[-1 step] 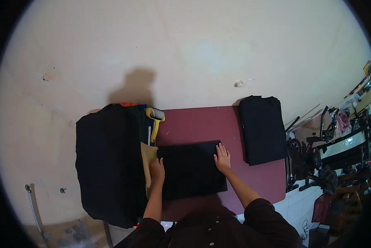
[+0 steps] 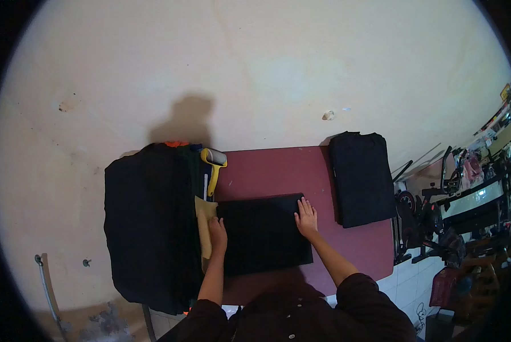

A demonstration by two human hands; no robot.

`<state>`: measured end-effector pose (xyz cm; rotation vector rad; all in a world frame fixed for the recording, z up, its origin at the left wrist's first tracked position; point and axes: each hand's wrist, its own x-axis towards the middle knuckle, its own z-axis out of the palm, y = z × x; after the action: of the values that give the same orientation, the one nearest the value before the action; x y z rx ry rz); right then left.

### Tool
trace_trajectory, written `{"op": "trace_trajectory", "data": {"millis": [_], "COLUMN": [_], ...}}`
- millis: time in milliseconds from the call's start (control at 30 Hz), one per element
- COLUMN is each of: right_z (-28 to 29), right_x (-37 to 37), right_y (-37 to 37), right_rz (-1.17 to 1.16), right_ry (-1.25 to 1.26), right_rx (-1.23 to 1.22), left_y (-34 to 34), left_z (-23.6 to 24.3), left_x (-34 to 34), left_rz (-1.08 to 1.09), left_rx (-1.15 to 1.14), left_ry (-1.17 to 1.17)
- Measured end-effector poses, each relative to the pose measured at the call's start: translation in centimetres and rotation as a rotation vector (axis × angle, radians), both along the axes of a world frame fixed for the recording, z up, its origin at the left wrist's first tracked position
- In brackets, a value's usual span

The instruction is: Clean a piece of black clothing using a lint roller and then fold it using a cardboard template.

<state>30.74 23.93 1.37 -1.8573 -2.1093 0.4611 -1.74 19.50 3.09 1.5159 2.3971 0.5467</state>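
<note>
A folded black cloth (image 2: 264, 233) lies flat on the dark red tabletop (image 2: 278, 171) in front of me. My right hand (image 2: 306, 219) rests flat at its right edge, fingers stretched out. At its left edge my left hand (image 2: 217, 232) is closed, with the fingers curled and partly hidden. It appears to grip a tan sheet (image 2: 203, 225), card or stiff cloth, which shows between the folded cloth and the tall black stack. A lint roller (image 2: 214, 171) with a yellow handle lies beyond that hand, by the stack.
To the left stands a large stack of black cloth (image 2: 147, 228), with orange and green pieces at its back edge. Another folded black pile (image 2: 361, 179) sits at the table's far right. A pale wall (image 2: 267, 74) borders the back; an exercise bike (image 2: 432, 214) stands right of the table.
My left hand and the tan sheet have shifted very slightly to the right. The right hand and the folded cloth have stayed put.
</note>
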Motion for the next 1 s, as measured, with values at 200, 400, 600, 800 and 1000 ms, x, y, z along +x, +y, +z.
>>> {"op": "trace_trajectory", "data": {"millis": [200, 400, 600, 800, 1000], "right_z": [0.8, 0.0, -0.3, 0.1, 1.3], "right_x": [-1.3, -1.5, -1.3, -1.5, -1.7], "right_y": [0.9, 1.2, 1.4, 1.2, -6.1], "right_rz": [-0.024, 0.047, 0.082, 0.088, 0.176], "right_ry": [-0.009, -0.059, -0.165, -0.179, -0.091], "right_rx": [0.072, 0.129, 0.097, 0.108, 0.095], "left_y": [0.5, 0.7, 0.5, 0.3, -4.9], "left_z": [-2.7, -1.6, -1.8, -1.6, -0.1], "left_x": [2.0, 3.4, 1.8, 2.1, 7.6], "left_rz": [-0.044, -0.379, -0.402, -0.399, -0.437], "left_rx": [0.331, 0.033, 0.053, 0.102, -0.038], "left_ry": [0.437, 0.197, 0.129, 0.213, 0.218]}}
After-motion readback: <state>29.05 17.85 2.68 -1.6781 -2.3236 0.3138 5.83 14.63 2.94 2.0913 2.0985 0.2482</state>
